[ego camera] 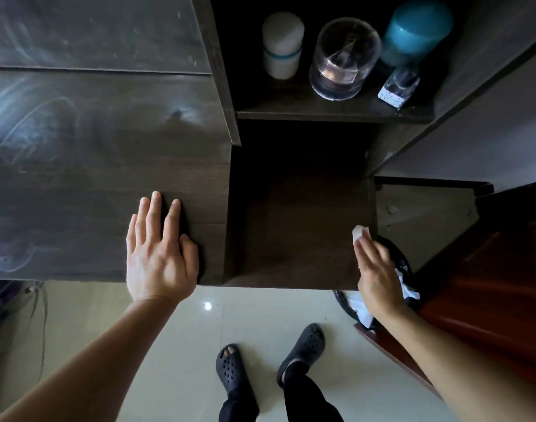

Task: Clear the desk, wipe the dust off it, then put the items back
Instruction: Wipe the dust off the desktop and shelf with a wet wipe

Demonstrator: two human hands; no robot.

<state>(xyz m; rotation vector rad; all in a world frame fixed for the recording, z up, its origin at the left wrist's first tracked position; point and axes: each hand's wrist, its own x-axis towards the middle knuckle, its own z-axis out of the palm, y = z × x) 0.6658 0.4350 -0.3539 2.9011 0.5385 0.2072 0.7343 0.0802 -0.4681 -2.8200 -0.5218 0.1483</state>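
The left hand (160, 254) lies flat, fingers straight and holding nothing, on the streaked dark desk (93, 147) at lower centre. Right of it, the right hand (378, 275) presses a white wipe (359, 232) under straight fingers at the lower shelf's (297, 233) right edge. A glass jar (344, 57) stands in the upper-right cubby.

Dk brown desk (93, 147), wht wipe (360, 232), teal cap (419, 25).

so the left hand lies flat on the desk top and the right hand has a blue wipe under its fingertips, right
Not quite: the wipe is white, not blue. The head view shows it under the fingertips of the right hand, and the left hand does lie flat on the desk top.
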